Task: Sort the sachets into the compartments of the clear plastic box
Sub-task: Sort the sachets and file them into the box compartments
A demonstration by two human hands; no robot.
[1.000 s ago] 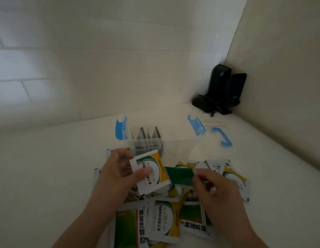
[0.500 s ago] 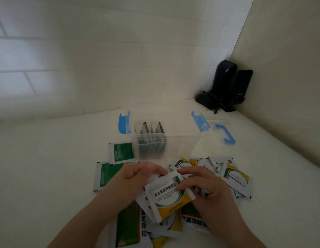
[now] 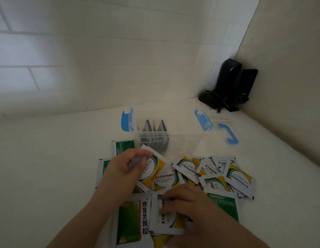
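The scene is dim and flat, with soft daylight patches on the tiled wall (image 3: pixel 30 56) at upper left. The hands and sachets lie in shade, slightly soft. Wide-angle distortion bends the wall lines; the black device (image 3: pixel 227 85) shows little detail.

Two bare forearms, no sleeves, watch or rings visible; left hand (image 3: pixel 127 169) and right hand (image 3: pixel 187 203) both ungloved, nails short and unpainted where visible, over the sachet pile (image 3: pixel 218 176)
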